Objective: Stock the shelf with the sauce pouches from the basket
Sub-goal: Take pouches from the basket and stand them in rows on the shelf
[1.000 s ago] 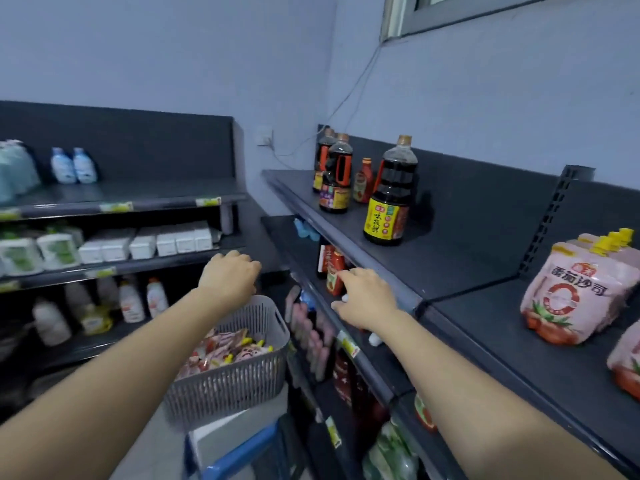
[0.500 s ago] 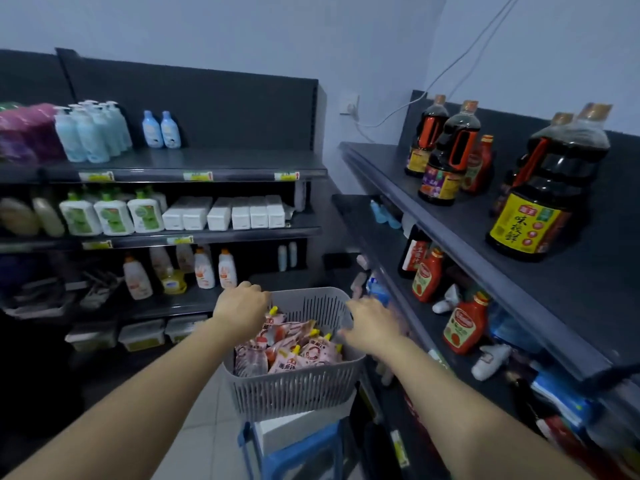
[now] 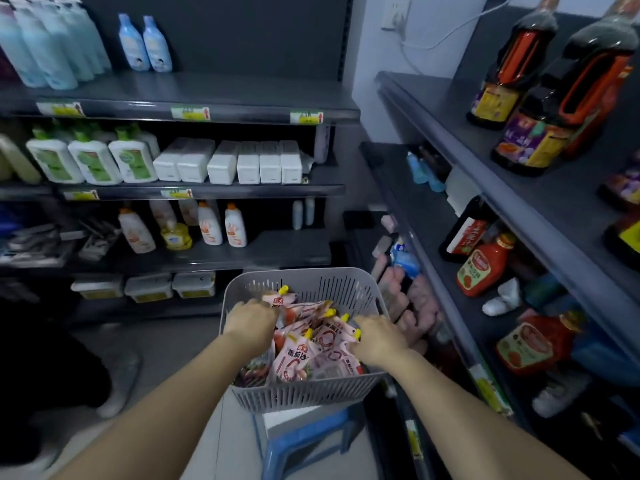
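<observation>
1. Grey slotted basket [image 3: 304, 393] sat near centre, on a white box [image 3: 294, 419] atop a blue stool [image 3: 304, 445].
2. Sauce pouches [image 3: 304, 344], pink-white with yellow caps, lay piled inside the basket, none on a shelf in this view.
3. Left hand [image 3: 251, 325] was down in the basket's left side, on top of the pouches; fingers curled downward among them, tips hidden, so a pinch could not be confirmed.
4. Right hand [image 3: 377, 337] was in the basket's right side, fingers pointed left onto a pouch near its yellow cap; grip hidden, cannot tell if closed on it.
5. Right-side dark shelf [image 3: 460, 140] ran from near to far, holding big soy sauce bottles [image 3: 561, 98] on the top level.
6. Red ketchup bottles [image 3: 479, 268] stood on the level below, right of the basket.
7. Far-left shelving [image 3: 214, 95] held blue bottles [image 3: 145, 43] on top, white boxes [image 3: 239, 162] on the middle level.
</observation>
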